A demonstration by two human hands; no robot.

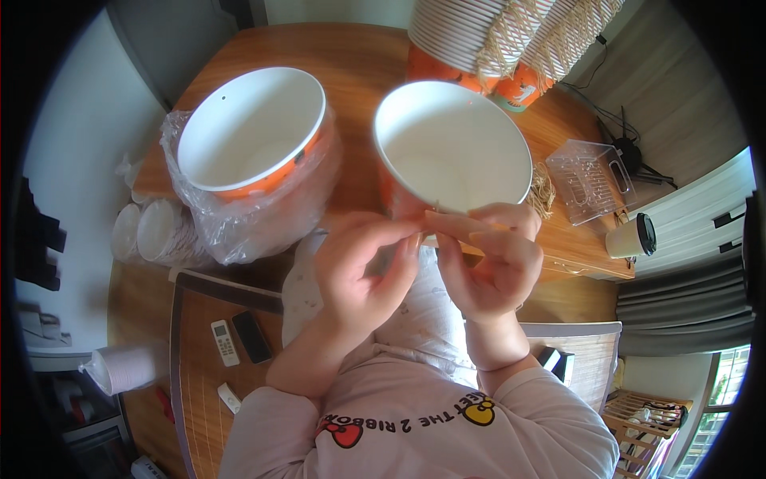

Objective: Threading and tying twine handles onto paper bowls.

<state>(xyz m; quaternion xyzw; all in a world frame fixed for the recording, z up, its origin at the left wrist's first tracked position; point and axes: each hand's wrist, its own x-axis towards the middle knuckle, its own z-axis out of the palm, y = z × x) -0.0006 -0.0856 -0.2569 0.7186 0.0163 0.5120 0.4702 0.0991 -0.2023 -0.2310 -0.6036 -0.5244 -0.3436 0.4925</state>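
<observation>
A large white-lined paper bucket [447, 144] with an orange outside stands on the table right in front of me. At its near rim my left hand [351, 267] and my right hand [495, 267] meet, fingertips pinched together. Whatever they pinch is too small and too covered by the fingers to make out. To the left, a second bucket [251, 132] of the same kind sits inside a crumpled clear plastic bag [247, 227]; a small dark hole shows near its rim.
Nested buckets [447, 36] with straw-coloured netted cord [511, 40] rise at the back right. Loose straw strands [542, 191], a clear plastic box [586, 184] and a black-lidded cup [628, 237] stand along the right side. A remote control [225, 343] and a phone [252, 337] lie lower left.
</observation>
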